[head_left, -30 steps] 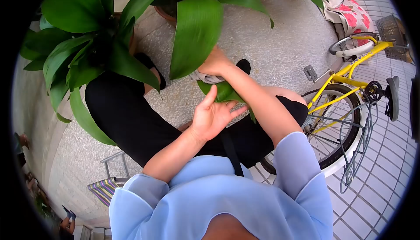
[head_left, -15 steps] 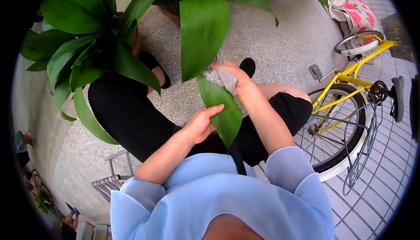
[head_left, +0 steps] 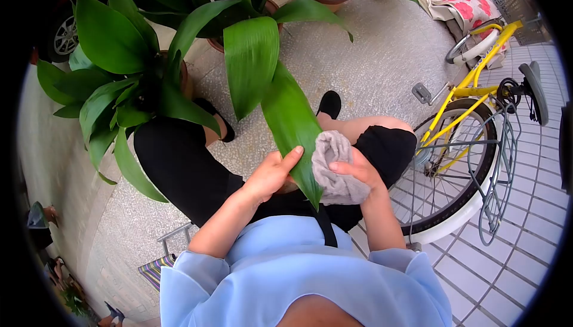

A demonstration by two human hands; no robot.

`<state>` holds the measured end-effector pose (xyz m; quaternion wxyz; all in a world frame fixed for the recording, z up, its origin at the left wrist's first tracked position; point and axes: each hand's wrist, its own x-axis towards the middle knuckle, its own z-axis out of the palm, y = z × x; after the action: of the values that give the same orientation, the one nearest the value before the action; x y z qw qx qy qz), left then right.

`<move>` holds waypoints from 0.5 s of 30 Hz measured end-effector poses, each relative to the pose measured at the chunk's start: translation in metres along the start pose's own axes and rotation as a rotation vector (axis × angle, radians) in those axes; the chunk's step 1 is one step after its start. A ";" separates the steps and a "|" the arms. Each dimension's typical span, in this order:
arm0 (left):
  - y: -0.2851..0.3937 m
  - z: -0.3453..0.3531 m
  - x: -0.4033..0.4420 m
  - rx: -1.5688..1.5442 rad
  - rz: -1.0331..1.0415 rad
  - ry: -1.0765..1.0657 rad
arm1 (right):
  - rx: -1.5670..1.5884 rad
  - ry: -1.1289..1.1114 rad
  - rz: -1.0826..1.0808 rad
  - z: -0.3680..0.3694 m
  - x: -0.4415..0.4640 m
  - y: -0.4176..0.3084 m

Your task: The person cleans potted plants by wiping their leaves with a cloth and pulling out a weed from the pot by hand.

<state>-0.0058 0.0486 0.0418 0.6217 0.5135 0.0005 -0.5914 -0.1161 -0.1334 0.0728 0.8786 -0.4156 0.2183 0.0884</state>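
A long green leaf stretches down from the potted plants toward my lap, its pointed tip near my waist. My left hand grips its left edge, thumb on top and fingers underneath. Bunched in my right hand is a grey-beige cloth, which lies against the right edge of the leaf near the tip. My right thumb presses on the cloth; the other fingers are mostly hidden behind it. Another broad leaf hangs just above, overlapping the upper end of the held one.
Potted plants with wide leaves stand ahead and to the left. At the right is a yellow bicycle on white tiles. A floral bag lies at the far right. A striped folding stool is at the lower left.
My right hand has moved with the cloth from the leaf's upper part down toward its tip and right edge. My left hand still holds the leaf. The view has shifted slightly.
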 end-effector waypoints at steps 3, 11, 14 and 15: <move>0.009 0.005 -0.001 -0.038 0.096 0.135 | -0.037 0.003 -0.291 -0.010 -0.025 -0.032; 0.011 0.014 -0.009 0.054 0.275 0.259 | 0.311 0.162 -1.063 -0.069 0.009 -0.085; 0.023 0.018 -0.010 0.260 0.410 0.322 | 0.522 0.268 -0.892 -0.064 0.028 -0.107; 0.030 0.020 -0.008 0.385 0.514 0.395 | 0.510 0.455 -0.886 -0.064 0.036 -0.112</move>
<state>0.0010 0.0349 0.0754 0.6298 0.7086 -0.1197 -0.2949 -0.0658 -0.2549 0.0982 0.8352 -0.2506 0.2213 -0.4367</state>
